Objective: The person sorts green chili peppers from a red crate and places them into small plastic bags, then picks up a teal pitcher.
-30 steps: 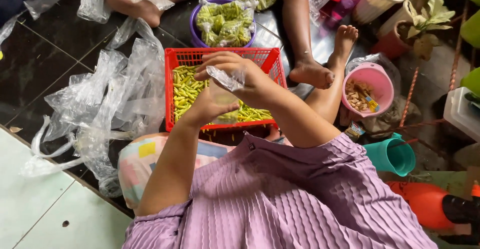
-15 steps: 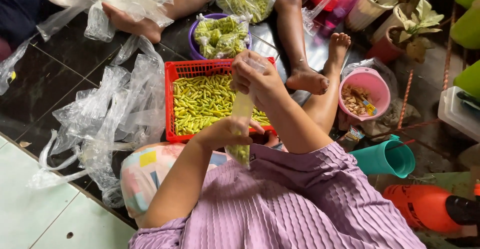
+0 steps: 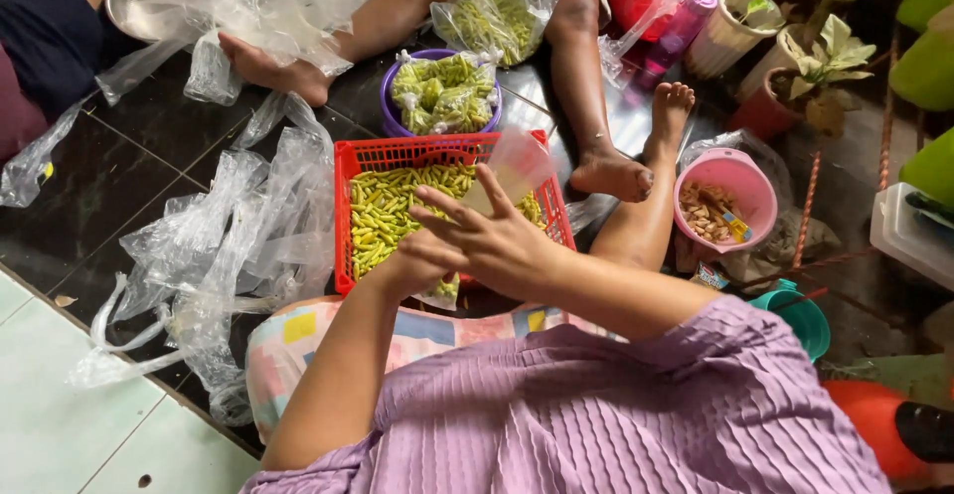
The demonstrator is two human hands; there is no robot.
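Observation:
A red plastic basket (image 3: 353, 171) on the dark floor holds many small green chillies (image 3: 383, 211). Over its near edge both my hands grip a narrow clear plastic bag (image 3: 512, 168) partly filled with chillies. My left hand (image 3: 402, 267) holds the bag's lower end from beneath. My right hand (image 3: 487, 241) lies over it with fingers spread, clasping the bag's middle, and the empty top of the bag sticks up past my fingers. The bag's filled bottom peeks out below my hands.
A purple bowl (image 3: 390, 106) of filled chilli bags stands behind the basket. Loose clear bags (image 3: 229, 246) are heaped at left. Another person's feet (image 3: 616, 171) rest right of the basket. A pink bowl (image 3: 743, 171) of scraps, a teal cup (image 3: 800, 317) and potted plants (image 3: 815, 67) are on the right.
My right hand has come down from holding the bag stretched upward and now sits on my left hand. The bag has tilted over the basket's near edge.

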